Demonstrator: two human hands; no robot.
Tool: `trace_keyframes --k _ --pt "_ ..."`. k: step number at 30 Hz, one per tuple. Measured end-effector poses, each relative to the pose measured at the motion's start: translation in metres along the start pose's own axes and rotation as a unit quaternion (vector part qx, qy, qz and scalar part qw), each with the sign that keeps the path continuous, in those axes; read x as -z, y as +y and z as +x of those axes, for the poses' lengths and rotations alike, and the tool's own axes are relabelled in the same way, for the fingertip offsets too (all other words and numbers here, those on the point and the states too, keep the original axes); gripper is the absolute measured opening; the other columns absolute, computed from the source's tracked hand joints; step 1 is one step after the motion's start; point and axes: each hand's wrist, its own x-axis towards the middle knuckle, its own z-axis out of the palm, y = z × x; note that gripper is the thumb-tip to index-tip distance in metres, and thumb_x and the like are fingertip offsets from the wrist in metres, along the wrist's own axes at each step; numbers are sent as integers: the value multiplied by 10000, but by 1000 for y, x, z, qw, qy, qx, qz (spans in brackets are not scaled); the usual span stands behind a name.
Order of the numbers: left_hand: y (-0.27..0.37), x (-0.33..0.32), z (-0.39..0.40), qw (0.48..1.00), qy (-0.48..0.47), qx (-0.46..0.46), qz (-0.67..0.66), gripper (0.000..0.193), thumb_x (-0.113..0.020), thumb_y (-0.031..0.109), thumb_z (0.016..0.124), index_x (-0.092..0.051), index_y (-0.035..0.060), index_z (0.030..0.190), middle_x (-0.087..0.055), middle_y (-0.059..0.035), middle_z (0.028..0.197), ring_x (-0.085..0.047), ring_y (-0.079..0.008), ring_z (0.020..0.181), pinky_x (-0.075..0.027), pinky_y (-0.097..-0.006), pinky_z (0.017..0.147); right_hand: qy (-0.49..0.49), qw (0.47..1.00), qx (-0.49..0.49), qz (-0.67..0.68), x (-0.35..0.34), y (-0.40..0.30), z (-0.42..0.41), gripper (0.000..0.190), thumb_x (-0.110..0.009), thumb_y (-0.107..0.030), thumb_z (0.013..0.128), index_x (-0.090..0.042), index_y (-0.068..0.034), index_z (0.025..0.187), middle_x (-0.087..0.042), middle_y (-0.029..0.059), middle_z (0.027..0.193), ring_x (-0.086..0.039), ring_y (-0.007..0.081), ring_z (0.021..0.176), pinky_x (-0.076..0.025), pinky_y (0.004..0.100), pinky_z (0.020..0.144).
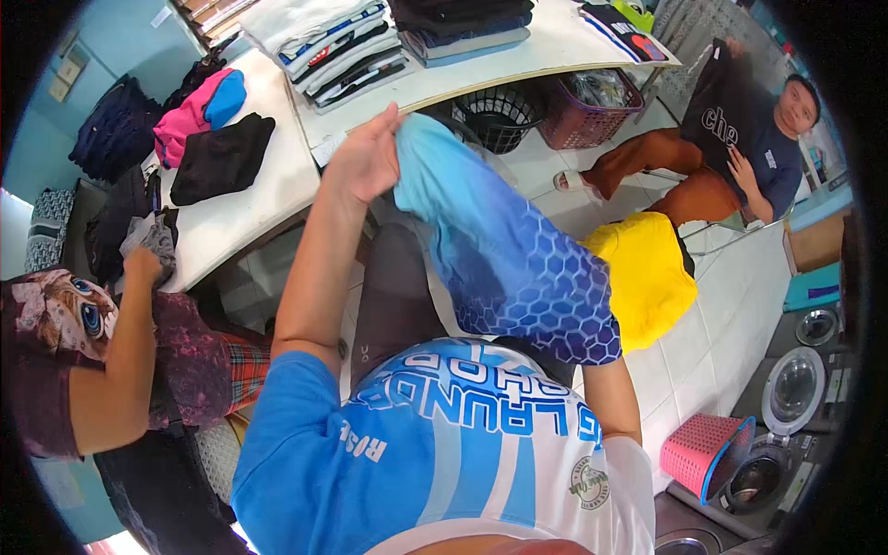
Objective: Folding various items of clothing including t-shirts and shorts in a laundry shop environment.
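Note:
A blue gradient garment (513,243) with a honeycomb pattern is stretched slantwise in front of my body. At its light turquoise end, my left hand (368,156) grips the edge, beside the front of the white table. My right forearm runs up beneath the dark patterned end. Cloth hides my right hand, so its hold does not show. Just beyond that end is a bright yellow cloth (645,284) with a black edge behind it; what supports it is unclear.
Folded clothes (340,55) are stacked on the white table (444,83). Below stand a black basket (496,118) and a maroon basket (590,114). At left, a person's hand (142,263) holds grey cloth. A seated person holds a black shirt (714,104). A pink basket (704,451) sits near front-loading washers (794,388).

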Motion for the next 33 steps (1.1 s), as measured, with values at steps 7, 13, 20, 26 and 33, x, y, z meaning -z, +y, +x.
trace_keyframes --k 7,13,20,26,33 --pt "37 -18 2 974 81 -210 -39 440 -571 -11 854 -437 58 1268 -577 -112 1076 -594 -214 969 -475 -377 888 -85 937 -69 -331 68 20 -35 622 -392 -475 928 -357 -55 1386 -461 129 1362 -418 307 1257 -277 452 1077" --pt "21 -39 -6 976 112 -171 -79 407 -576 15 865 -462 100 1246 -579 -103 1059 -591 -241 961 -482 -416 865 -64 955 -38 289 123 11 -39 535 -317 -421 950 -423 -79 1348 -497 148 1320 -429 294 1250 -292 470 1054" --pt "-21 -90 -15 984 -17 -178 -5 393 -444 203 965 -417 37 1320 -561 -125 1190 -538 -239 1091 -391 -435 951 -42 863 90 -496 -5 38 1 287 -581 -115 868 -576 -49 1147 -523 121 1262 -466 257 1213 -392 321 967" --pt "-30 -127 -26 959 -165 -219 75 558 -403 375 967 -369 -26 1355 -529 -120 1232 -492 -215 1123 -360 -399 982 -100 688 368 -618 -112 56 38 366 -618 -247 855 -576 -17 1136 -552 204 1170 -503 362 1143 -362 415 1008" --pt "49 -66 -5 675 101 -420 598 747 -475 509 913 -218 53 1447 -506 -209 1251 -513 -297 1120 -377 -330 957 -97 253 282 -920 -69 -61 63 196 -643 -285 764 -600 -107 833 -575 52 653 -601 229 771 -300 462 1024"
